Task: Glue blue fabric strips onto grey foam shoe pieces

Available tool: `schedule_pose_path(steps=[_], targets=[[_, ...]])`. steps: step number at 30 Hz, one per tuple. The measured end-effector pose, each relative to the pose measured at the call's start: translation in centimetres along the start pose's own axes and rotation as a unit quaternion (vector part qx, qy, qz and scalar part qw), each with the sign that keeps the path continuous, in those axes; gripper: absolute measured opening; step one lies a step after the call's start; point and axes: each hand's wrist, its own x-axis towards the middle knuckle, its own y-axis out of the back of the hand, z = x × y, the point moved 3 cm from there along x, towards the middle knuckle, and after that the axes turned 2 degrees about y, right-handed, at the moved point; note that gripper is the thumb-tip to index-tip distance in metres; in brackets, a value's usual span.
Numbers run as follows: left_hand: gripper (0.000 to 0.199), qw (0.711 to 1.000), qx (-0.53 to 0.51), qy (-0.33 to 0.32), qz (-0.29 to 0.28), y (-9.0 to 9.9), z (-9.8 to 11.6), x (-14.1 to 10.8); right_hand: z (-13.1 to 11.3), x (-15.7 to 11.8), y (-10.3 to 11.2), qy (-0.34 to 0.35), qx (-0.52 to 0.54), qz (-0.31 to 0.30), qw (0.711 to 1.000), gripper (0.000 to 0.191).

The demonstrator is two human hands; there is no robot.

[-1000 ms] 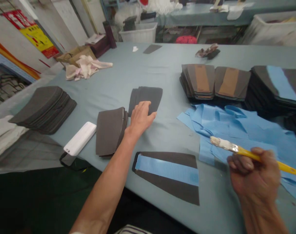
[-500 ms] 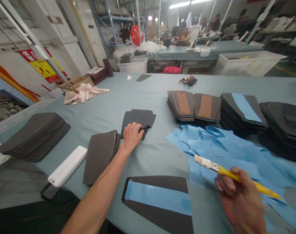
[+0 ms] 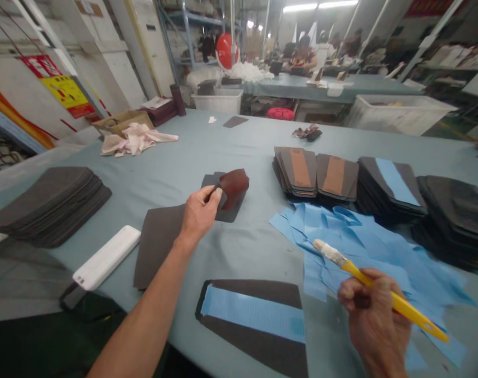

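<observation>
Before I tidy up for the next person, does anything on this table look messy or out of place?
Yes: the blue strips lie in a loose heap by the right hand, unlike the neat stacks behind. A crumpled pink cloth toward the back left also looks stray. I see no spill.

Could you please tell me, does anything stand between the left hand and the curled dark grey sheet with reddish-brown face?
Nothing visible does: the left hand pinches the curled dark grey sheet with reddish-brown face at its edge, over other flat dark grey pieces.
</observation>
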Motion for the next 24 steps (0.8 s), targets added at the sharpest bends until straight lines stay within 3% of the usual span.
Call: schedule_pose_path(steps=[4,8,13,19,24], targets=[[0.037,0.997,-0.076,0.002,-0.013,1.6,1.3,-2.1,-1.2,-1.2,-1.6,0.06,-0.072,-0.064,0.994,0.049],[0.047,0.99,-0.124,0.023,-0.063,2.3,2.4,-4.1,-3.3,-2.5,-4.0,0.155,-0.148,-0.136,0.967,0.033],[0.033,0.983,-0.121,0.009,-0.141,3.1,3.8,-6.2,-4.4,-3.5,-6.0,0.199,-0.203,-0.195,0.939,0.019],[0.029,0.973,-0.011,-0.081,-0.215,2.7,6.0,-8.6,-3.5,-3.5,-6.1,0.204,-0.235,-0.211,0.927,0.018],[0.033,0.955,-0.035,-0.142,-0.258,1.7,7.9,-10.2,-3.3,-2.4,-5.4,0.254,-0.258,-0.23,0.903,0.023]])
